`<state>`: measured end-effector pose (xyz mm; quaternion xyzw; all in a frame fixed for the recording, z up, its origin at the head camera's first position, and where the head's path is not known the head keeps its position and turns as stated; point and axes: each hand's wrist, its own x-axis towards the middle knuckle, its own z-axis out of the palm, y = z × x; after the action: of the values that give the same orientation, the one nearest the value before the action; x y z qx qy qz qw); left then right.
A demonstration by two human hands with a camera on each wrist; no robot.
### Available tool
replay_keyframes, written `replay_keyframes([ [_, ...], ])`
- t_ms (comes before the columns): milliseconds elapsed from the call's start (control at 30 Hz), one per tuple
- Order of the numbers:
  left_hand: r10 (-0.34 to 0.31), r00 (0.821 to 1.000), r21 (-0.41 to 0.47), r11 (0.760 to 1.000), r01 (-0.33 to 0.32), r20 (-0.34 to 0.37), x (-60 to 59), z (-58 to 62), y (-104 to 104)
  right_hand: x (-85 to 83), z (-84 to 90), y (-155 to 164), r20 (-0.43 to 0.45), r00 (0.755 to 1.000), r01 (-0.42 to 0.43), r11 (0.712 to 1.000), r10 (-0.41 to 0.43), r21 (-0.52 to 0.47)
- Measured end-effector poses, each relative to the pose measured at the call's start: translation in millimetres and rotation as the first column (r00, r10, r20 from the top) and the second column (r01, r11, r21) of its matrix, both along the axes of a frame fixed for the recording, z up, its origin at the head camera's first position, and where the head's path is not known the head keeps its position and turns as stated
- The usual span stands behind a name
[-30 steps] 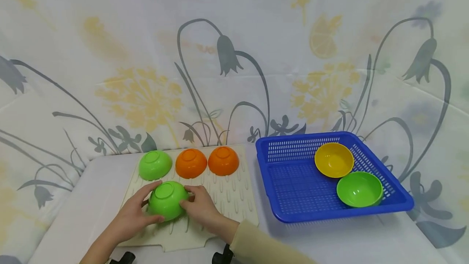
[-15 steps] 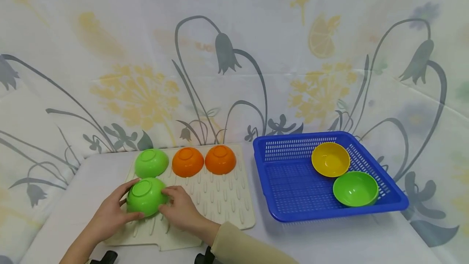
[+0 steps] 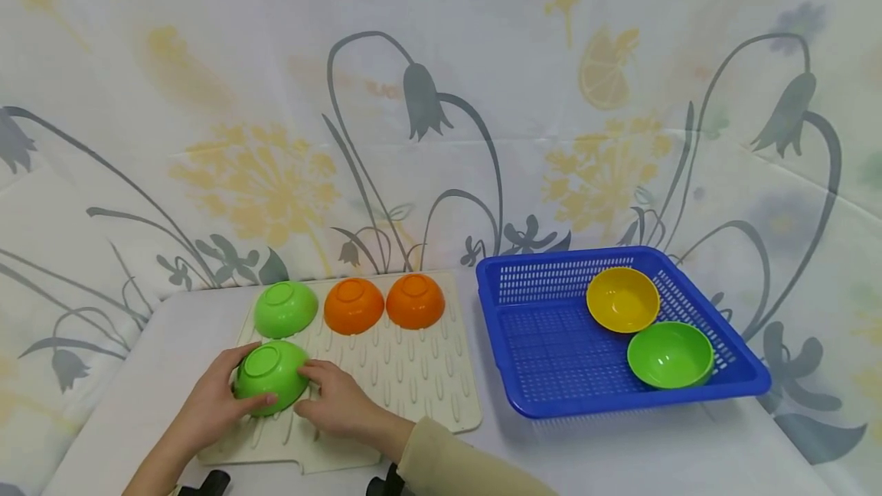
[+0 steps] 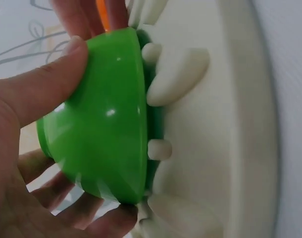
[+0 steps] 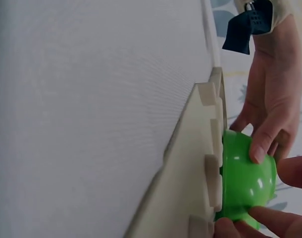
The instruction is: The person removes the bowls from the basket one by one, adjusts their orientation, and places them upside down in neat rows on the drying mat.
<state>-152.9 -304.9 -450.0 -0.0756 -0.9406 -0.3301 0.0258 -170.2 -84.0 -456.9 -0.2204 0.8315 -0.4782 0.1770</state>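
Both hands, left hand [image 3: 207,403] and right hand [image 3: 338,404], clasp inverted green bowl [image 3: 272,376] on drying mat [image 3: 420,373]. Three bowls already inverted behind; yellow bowl [image 3: 622,299], green bowl in basket [image 3: 670,355] left in blue basket [image 3: 551,343].

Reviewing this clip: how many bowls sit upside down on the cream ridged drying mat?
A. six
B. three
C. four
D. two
C: two green plastic bowls and two orange plastic bowls rest rims-down on the cream ridged drying mat.
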Motion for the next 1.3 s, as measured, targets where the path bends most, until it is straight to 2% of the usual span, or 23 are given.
replay_keyframes([
  [200,0.022,0.999,0.004,1.000,-0.023,0.031,-1.1,2.5,0.8,-0.4,1.0,-0.8,0.003,1.000,0.018,1.000,-0.018,0.000],
  [300,0.039,0.997,0.026,0.999,-0.041,0.068,-0.5,3.2,0.4,0.1,1.1,-2.9,0.058,0.996,0.076,0.996,-0.073,-0.047],
  [433,0.055,0.994,0.058,0.996,-0.061,0.097,0.0,3.0,-0.1,1.8,3.1,-4.7,0.151,0.977,0.166,0.981,-0.150,-0.098],
  [567,0.052,0.995,0.076,0.995,-0.058,0.079,0.4,1.7,0.8,2.8,5.7,-1.2,0.212,0.961,0.209,0.967,-0.176,-0.144],
  [700,0.047,0.997,0.080,0.995,-0.052,0.061,0.2,0.6,1.6,5.2,9.9,7.8,0.237,0.955,0.222,0.958,-0.176,-0.182],
  [1000,0.044,0.998,0.071,0.996,-0.048,0.051,0.5,-1.9,1.0,17.7,38.5,46.3,0.132,0.984,0.148,0.954,-0.117,-0.259],
  [1133,0.040,0.998,0.070,0.997,-0.043,0.042,1.5,-1.8,1.9,24.3,54.5,68.3,0.096,0.988,0.140,0.952,-0.119,-0.270],
  [1300,0.039,0.998,0.064,0.997,-0.042,0.040,1.5,-2.3,2.7,30.2,73.0,101.0,0.011,0.993,0.117,0.958,-0.118,-0.261],
])
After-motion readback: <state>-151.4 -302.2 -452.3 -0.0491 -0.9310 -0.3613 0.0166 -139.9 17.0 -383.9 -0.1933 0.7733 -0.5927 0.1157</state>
